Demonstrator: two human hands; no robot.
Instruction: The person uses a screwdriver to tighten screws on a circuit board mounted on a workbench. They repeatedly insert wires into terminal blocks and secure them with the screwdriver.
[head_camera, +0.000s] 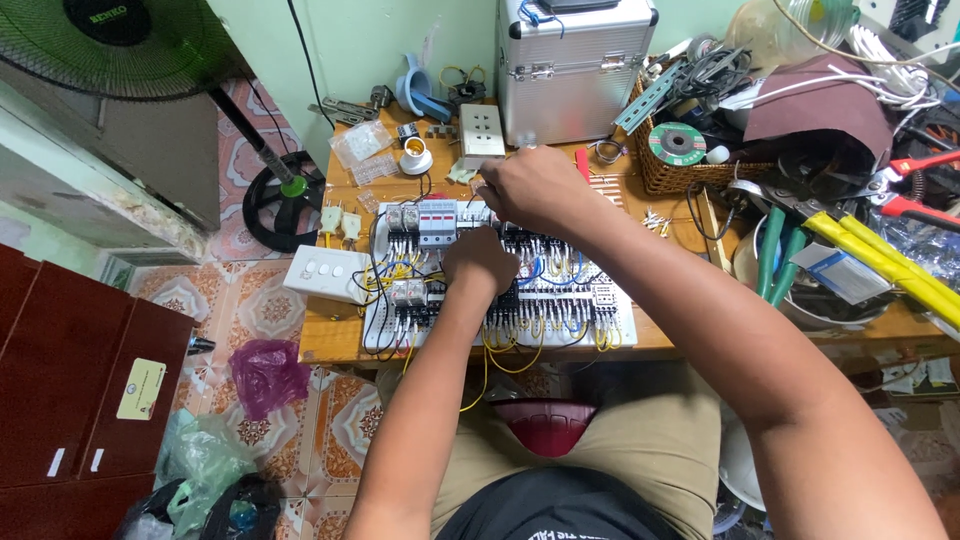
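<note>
A white wiring panel (610, 325) with black terminal blocks, breakers and yellow, blue and black wires lies on a small wooden table (330, 340). My left hand (480, 262) rests as a fist on the panel's middle, over the terminal rows. My right hand (535, 188) is closed above the panel's top edge, next to a row of white breakers (437, 220). A red handle (583, 163) pokes out beside the right hand; whether the hand grips it is hidden.
A white switch box (325, 273) sits at the table's left edge, a white socket plate (481, 131) and silver case (570, 65) at the back. A wicker basket (665, 175) of parts, yellow-handled cutters (880, 262) and pliers crowd the right. A fan stands at the left.
</note>
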